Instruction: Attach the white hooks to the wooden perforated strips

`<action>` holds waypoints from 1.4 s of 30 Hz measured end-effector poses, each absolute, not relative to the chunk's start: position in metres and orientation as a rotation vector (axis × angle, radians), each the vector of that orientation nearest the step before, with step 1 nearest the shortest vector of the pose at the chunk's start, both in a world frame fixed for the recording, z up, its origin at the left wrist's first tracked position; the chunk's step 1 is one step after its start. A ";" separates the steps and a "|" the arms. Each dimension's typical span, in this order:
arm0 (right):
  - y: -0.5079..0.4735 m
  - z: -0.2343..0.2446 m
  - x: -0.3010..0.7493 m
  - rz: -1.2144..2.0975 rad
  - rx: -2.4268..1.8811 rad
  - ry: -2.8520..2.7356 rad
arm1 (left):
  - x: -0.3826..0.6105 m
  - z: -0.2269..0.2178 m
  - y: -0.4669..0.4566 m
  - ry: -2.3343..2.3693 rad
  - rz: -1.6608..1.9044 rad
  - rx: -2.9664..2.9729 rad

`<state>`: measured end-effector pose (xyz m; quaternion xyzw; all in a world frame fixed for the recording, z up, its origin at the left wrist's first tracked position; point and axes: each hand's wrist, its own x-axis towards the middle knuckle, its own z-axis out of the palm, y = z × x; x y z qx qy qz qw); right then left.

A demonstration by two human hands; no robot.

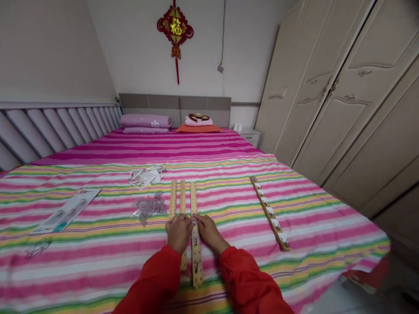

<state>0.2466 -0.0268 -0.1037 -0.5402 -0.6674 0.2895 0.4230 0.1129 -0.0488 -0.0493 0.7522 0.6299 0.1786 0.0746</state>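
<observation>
On the striped bed cover (108, 266), a thin, blurred clear item (38, 247) is lying at the far left, with a long flat packet (68, 211) slanting just beyond it. Next, a pile of clear packaging (144, 178) is resting behind a clear bag of small parts (150, 207). Near the centre, 3 perforated wooden strips are pointing away from the person: the left strip (173, 198), the middle strip (183, 196) and the right strip (194, 198). The left hand (179, 233) is reaching across the first 2, its fingertips bending together at a small metal piece (194, 222) on the right strip. 2 more metal pieces are sitting nearer the person on that strip. The right hand (208, 233) is touching the same spot from the other side; whether either hand is gripping the piece, I cannot tell. Well apart, at the far right, another strip (273, 219) is carrying a row of white pieces (269, 210).
</observation>
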 end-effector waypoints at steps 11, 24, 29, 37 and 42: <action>-0.029 -0.099 0.250 0.718 -1.366 -1.827 | 0.115 -0.055 -0.045 1.909 0.466 2.326; -0.042 -0.111 0.256 0.827 -1.193 -1.587 | 0.107 -0.062 -0.041 1.874 0.527 2.213; -0.044 -0.121 0.257 0.852 -1.161 -1.423 | 0.103 -0.067 -0.044 1.826 0.647 2.165; -0.052 -0.097 0.255 0.765 -1.138 -1.615 | 0.107 -0.074 -0.056 1.778 0.753 2.067; -0.054 -0.095 0.255 0.786 -1.129 -1.606 | 0.108 -0.076 -0.062 1.743 0.762 2.036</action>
